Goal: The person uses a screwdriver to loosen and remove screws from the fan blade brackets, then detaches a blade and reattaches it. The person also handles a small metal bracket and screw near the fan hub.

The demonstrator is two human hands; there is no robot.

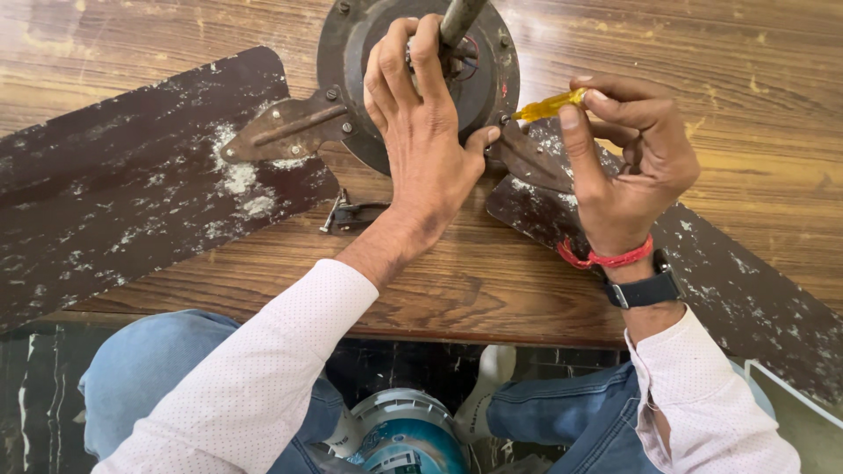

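Observation:
An old ceiling fan lies on a wooden table [492, 290]. Its round dark motor housing [351, 44] is at the top centre, with a metal rod rising from the middle. My left hand [421, 132] rests on the housing, fingers curled near the rod and wires, thumb by a screw at the rim. My right hand [628, 162] grips a yellow-handled screwdriver [549, 106] whose tip meets that screw. One worn, paint-flecked blade [132, 184] runs left on a rusty bracket [285, 127]. Another blade [746, 290] runs to the lower right under my right wrist.
A small dark metal clip [347, 213] lies on the table below the housing. Under the table edge, between my knees, stands a round blue and white appliance [404, 434] on a dark marbled floor. A red thread and a black watch are on my right wrist.

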